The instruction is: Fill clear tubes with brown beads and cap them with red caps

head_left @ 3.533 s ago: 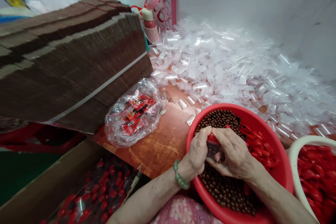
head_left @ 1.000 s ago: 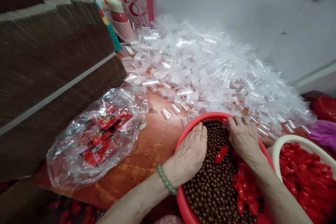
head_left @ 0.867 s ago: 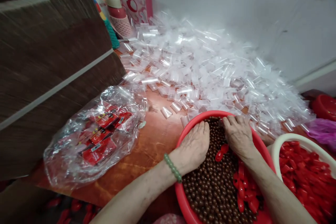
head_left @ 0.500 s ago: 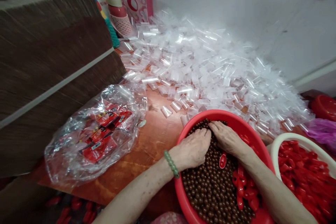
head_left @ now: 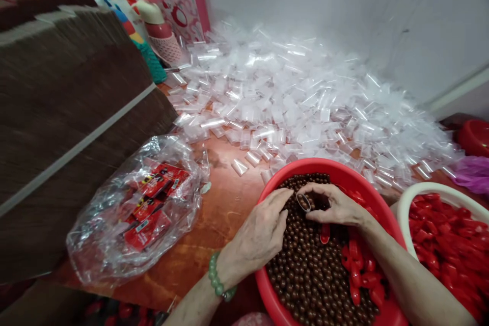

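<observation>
A red basin [head_left: 263,265] holds many brown beads [head_left: 313,275], with red plastic pieces [head_left: 355,270] along its right side. Above the beads, my right hand [head_left: 332,206] pinches a small clear tube [head_left: 304,202] between thumb and fingertips, its oval opening facing my left hand. My left hand [head_left: 260,229], with a green bead bracelet at the wrist, is over the basin's left rim, fingers bent and slightly apart, fingertips near the tube. Nothing shows in its grasp. A red scoop [head_left: 324,233] lies on the beads, partly beneath my right hand.
Many clear tubes [head_left: 267,97] are heaped against the wall. A clear bag with red packets [head_left: 147,229] lies left, beside a strapped brown stack [head_left: 69,97]. A white basin [head_left: 407,204] of red pieces stands right. A pink bottle [head_left: 158,30] stands behind.
My left hand has drawn back leftward and its fingers have opened out. My right hand has lifted from the beads, and a clear tube now shows in it. The view has shifted slightly.
</observation>
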### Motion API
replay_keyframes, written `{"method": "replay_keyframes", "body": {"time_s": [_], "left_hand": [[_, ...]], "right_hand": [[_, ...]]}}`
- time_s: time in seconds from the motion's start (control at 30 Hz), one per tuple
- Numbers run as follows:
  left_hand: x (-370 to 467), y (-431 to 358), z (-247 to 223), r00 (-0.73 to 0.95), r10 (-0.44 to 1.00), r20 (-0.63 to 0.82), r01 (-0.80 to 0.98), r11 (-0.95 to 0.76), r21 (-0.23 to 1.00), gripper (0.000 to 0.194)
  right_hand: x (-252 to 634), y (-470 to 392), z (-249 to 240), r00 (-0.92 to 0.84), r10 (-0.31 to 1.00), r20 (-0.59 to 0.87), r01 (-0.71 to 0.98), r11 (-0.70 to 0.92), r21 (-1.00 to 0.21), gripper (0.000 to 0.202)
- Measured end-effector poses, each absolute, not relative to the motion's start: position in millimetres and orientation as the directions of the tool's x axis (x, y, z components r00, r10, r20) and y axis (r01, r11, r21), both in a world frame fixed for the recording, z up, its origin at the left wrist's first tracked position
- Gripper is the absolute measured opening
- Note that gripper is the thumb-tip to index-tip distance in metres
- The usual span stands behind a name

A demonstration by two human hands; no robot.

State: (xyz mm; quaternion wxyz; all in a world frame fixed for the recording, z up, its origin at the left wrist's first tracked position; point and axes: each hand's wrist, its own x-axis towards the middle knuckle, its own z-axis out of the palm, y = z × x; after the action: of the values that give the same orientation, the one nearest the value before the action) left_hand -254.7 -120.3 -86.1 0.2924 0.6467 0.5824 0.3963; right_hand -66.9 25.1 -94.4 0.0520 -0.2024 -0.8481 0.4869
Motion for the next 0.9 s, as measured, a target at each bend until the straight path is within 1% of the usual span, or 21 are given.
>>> {"method": "replay_keyframes", "body": {"time_s": [0.07, 0.1, 0.17, 0.27, 0.33, 0.4, 0.47, 0.57, 0.7, 0.8, 0.83, 0.9], "left_hand": [[-251.1, -123.1, -87.1, -0.026, 0.991, 0.135, 0.492, -0.104, 0.864, 0.042], [-248.6, -124.3, -87.5, -0.042, 0.993, 0.115, 0.468, -0.082, 0.88, 0.042], [-242.6, -125.5, -88.1, -0.079, 0.995, 0.057, 0.382, -0.023, 0.924, 0.045], [-233.5, -123.6, -88.2, -0.078, 0.995, -0.065, 0.135, 0.075, 0.988, 0.054], [-229.3, -120.5, -88.1, -0.061, 0.993, -0.102, -0.023, 0.101, 0.995, 0.054], [-227.5, -117.4, -88.8, -0.082, 0.992, -0.095, -0.08, 0.088, 0.993, 0.05], [-228.1, -115.6, -90.4, -0.123, 0.989, -0.083, -0.06, 0.076, 0.995, 0.045], [-230.9, -114.6, -92.7, -0.161, 0.983, -0.092, -0.031, 0.088, 0.996, 0.042], [-233.2, -111.9, -91.5, -0.135, 0.984, -0.113, -0.114, 0.098, 0.989, 0.039], [-233.8, -109.7, -89.5, -0.074, 0.991, -0.111, -0.216, 0.093, 0.972, 0.034], [-234.0, -109.4, -89.2, -0.063, 0.992, -0.108, -0.234, 0.09, 0.968, 0.032], [-234.4, -109.7, -89.5, -0.058, 0.993, -0.105, -0.237, 0.088, 0.968, 0.029]], "right_hand": [[-67.4, 25.1, -89.4, -0.896, 0.422, -0.135, 0.262, 0.258, -0.93, 0.034], [-67.9, 25.0, -87.8, -0.892, 0.43, -0.141, 0.243, 0.191, -0.951, 0.035], [-68.9, 24.6, -86.4, -0.895, 0.425, -0.137, 0.211, 0.13, -0.969, 0.036], [-69.5, 22.8, -86.6, -0.91, 0.398, -0.119, 0.15, 0.048, -0.988, 0.04], [-69.3, 20.7, -86.1, -0.913, 0.391, -0.112, 0.123, 0.004, -0.992, 0.042], [-69.4, 18.0, -84.4, -0.914, 0.384, -0.13, 0.131, -0.023, -0.991, 0.042], [-70.2, 15.1, -82.3, -0.914, 0.379, -0.147, 0.138, -0.051, -0.989, 0.039], [-72.3, 11.3, -80.4, -0.902, 0.408, -0.139, 0.138, -0.032, -0.99, 0.032], [-74.1, 7.7, -80.1, -0.864, 0.492, -0.106, 0.146, 0.043, -0.988, 0.021], [-74.1, 5.7, -77.3, -0.818, 0.573, -0.052, 0.125, 0.089, -0.988, 0.025], [-74.1, 5.3, -75.5, -0.817, 0.575, -0.026, 0.119, 0.124, -0.985, 0.027], [-74.3, 5.3, -70.7, -0.844, 0.536, 0.026, 0.11, 0.219, -0.969, 0.028]]}}
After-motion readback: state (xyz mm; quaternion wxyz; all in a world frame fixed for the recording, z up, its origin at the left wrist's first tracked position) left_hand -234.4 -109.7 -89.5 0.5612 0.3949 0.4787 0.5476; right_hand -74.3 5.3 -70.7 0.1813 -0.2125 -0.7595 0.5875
